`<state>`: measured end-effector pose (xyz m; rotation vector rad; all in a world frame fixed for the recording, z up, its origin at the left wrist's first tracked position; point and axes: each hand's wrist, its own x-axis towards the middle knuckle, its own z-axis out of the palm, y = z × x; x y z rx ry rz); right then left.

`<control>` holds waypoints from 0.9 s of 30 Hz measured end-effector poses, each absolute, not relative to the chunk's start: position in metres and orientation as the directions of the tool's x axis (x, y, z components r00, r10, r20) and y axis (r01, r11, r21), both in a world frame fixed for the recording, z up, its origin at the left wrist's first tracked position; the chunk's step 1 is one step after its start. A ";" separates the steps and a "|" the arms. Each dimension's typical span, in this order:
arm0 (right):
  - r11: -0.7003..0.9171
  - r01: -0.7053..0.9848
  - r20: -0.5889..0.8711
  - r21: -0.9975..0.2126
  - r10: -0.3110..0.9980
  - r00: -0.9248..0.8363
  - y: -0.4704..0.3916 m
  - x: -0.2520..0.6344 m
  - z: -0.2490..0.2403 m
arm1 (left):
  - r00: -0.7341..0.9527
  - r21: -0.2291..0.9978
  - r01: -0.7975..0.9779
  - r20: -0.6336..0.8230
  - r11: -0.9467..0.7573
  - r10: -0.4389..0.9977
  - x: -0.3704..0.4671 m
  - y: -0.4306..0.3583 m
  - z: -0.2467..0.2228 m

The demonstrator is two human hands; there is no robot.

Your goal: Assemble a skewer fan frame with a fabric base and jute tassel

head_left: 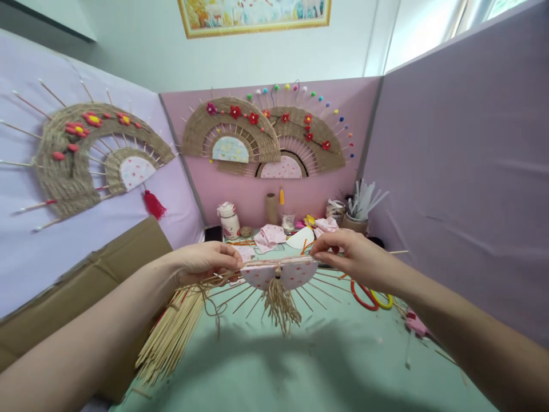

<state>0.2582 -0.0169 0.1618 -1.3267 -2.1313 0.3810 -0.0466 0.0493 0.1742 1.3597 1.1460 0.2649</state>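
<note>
A half-round piece covered in pink dotted cloth (298, 276) hangs flat side up above the table, with thin sticks fanning out from its curved edge. At the middle of its straight edge hangs a twine tassel (281, 303). My left hand (214, 262) pinches the left end of the straight edge, along with loose twine that trails below. My right hand (338, 252) pinches the right end between thumb and fingers. Twine runs along the straight edge between both hands.
Bundled sticks (174, 335) and cardboard (86, 286) lie at the left. Red and yellow scissors (364, 296) rest at the right. Behind stand a white bottle (229, 220), a cardboard tube (271, 209) and a pot of strips (355, 222). Woven fans (234, 114) hang on the partitions.
</note>
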 end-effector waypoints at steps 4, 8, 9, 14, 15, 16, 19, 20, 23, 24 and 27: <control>0.505 0.721 0.401 -0.475 0.853 -0.334 -0.008 0.260 0.159 | 0.472 0.841 0.449 -0.511 0.303 0.719 -0.045 0.055 0.175; 0.604 0.663 0.468 -0.443 0.786 -0.403 0.002 0.261 0.153 | 0.447 0.846 0.426 -0.506 0.322 0.738 -0.045 0.058 0.176; 0.615 0.652 0.473 -0.444 0.779 -0.412 0.004 0.262 0.152 | 0.439 0.845 0.421 -0.507 0.329 0.742 -0.046 0.059 0.175; 0.626 0.650 0.469 -0.431 0.771 -0.431 0.011 0.263 0.148 | 0.422 0.841 0.420 -0.514 0.341 0.747 -0.051 0.058 0.173; 0.629 0.654 0.467 -0.420 0.768 -0.439 0.012 0.263 0.148 | 0.421 0.839 0.424 -0.515 0.340 0.747 -0.051 0.057 0.173; 0.635 0.657 0.463 -0.407 0.763 -0.451 0.012 0.263 0.149 | 0.419 0.839 0.427 -0.515 0.338 0.748 -0.052 0.057 0.172; 0.660 0.652 0.456 -0.372 0.742 -0.491 0.012 0.265 0.151 | 0.408 0.840 0.432 -0.507 0.329 0.759 -0.051 0.055 0.172; 0.671 0.647 0.455 -0.363 0.733 -0.505 0.011 0.266 0.152 | 0.403 0.839 0.436 -0.505 0.325 0.763 -0.050 0.055 0.173; 0.686 0.636 0.448 -0.353 0.721 -0.529 0.009 0.267 0.155 | 0.391 0.835 0.457 -0.499 0.307 0.774 -0.048 0.054 0.174; 0.685 0.637 0.444 -0.354 0.722 -0.531 0.008 0.267 0.155 | 0.394 0.835 0.464 -0.493 0.296 0.776 -0.047 0.054 0.174; 0.668 0.653 0.433 -0.356 0.738 -0.518 0.007 0.267 0.155 | 0.418 0.837 0.485 -0.476 0.253 0.774 -0.047 0.053 0.175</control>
